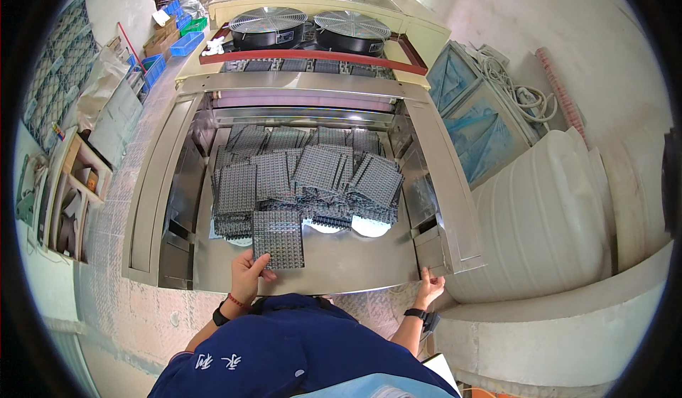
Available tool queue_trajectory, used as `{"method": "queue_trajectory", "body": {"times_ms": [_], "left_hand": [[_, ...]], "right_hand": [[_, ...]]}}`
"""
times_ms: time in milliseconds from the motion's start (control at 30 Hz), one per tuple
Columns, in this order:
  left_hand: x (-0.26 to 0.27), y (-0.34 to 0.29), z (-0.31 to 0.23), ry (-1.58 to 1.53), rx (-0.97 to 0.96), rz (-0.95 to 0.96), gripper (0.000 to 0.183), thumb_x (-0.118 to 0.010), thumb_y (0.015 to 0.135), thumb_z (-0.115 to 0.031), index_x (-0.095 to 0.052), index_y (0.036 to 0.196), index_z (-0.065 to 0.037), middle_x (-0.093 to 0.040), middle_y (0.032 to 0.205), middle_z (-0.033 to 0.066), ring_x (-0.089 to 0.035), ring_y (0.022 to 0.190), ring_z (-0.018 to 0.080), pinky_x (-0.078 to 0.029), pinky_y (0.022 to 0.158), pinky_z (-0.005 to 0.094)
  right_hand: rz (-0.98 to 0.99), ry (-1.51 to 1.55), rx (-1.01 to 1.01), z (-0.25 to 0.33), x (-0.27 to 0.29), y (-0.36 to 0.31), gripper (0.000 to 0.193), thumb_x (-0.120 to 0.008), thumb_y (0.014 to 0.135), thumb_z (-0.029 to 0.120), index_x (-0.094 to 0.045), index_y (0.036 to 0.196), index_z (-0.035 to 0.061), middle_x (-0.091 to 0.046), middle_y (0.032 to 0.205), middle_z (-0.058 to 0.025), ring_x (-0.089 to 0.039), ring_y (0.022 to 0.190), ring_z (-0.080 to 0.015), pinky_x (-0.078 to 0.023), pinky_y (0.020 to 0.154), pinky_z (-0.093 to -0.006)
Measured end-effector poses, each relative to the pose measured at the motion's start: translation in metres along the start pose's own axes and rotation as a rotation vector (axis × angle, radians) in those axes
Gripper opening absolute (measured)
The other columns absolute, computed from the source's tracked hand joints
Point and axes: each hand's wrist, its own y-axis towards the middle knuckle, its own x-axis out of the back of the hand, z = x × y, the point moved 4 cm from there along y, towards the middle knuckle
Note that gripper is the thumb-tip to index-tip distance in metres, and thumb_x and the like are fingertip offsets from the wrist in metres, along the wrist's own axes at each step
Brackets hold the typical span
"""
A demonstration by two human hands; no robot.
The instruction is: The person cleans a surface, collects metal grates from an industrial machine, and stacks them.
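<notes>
The left grip (249,277) holds a dark, gridded square panel (278,234) by its lower left corner, matching panels (318,167) piled beyond it on a steel tray (355,263), while farther right the right grip (428,288) meets the tray's near corner, its clasp unclear.

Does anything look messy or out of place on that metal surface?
The stacks of dark gridded panels look askew: top pieces overlap and sit at differing angles instead of lining up. I see no spill on the metal surface; the panels' details are too small to check for damage.
</notes>
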Motion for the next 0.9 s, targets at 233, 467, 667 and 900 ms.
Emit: {"method": "queue_trajectory", "body": {"times_ms": [233,467,667,900], "left_hand": [[-0.0023,-0.0002,-0.0017,-0.003,-0.002,0.001,0.013,-0.057,0.087,-0.010,-0.059,0.091,0.002,-0.062,0.070,0.0063,-0.059,0.050,0.0125,-0.046,0.045,0.0212],[-0.0014,-0.0001,-0.0024,0.002,0.002,0.001,0.013,-0.057,0.087,-0.009,-0.059,0.091,0.003,-0.062,0.070,0.0066,-0.059,0.049,0.0123,-0.046,0.045,0.0209],[-0.0014,-0.0001,-0.0015,-0.003,-0.006,0.004,0.013,-0.057,0.087,-0.009,-0.059,0.091,0.003,-0.063,0.072,0.0069,-0.059,0.050,0.0126,-0.046,0.045,0.0209],[-0.0001,0.0008,0.0040,0.008,0.010,0.006,0.013,-0.057,0.087,-0.009,-0.059,0.090,0.003,-0.063,0.073,0.0071,-0.059,0.051,0.0130,-0.046,0.045,0.0212]], "right_hand": [[-0.001,-0.034,0.019,-0.0011,0.0013,0.0010,0.034,-0.079,0.063,0.023,-0.054,0.067,0.0004,-0.048,0.065,-0.0036,-0.042,0.054,-0.0155,-0.037,0.053,-0.0320],[0.006,-0.045,0.022,-0.0023,0.0016,0.0009,0.031,-0.078,0.064,0.022,-0.066,0.083,-0.0003,-0.056,0.068,-0.0042,-0.046,0.057,-0.0133,-0.041,0.056,-0.0299],[-0.003,-0.021,-0.001,0.0004,0.0012,-0.0002,0.033,-0.079,0.063,0.022,-0.055,0.068,-0.0002,-0.049,0.067,-0.0051,-0.044,0.056,-0.0169,-0.039,0.055,-0.0333],[0.000,-0.020,-0.004,0.0009,0.0018,-0.0001,0.036,-0.080,0.063,0.023,-0.053,0.066,-0.0009,-0.049,0.067,-0.0048,-0.044,0.057,-0.0161,-0.038,0.055,-0.0324]]}}
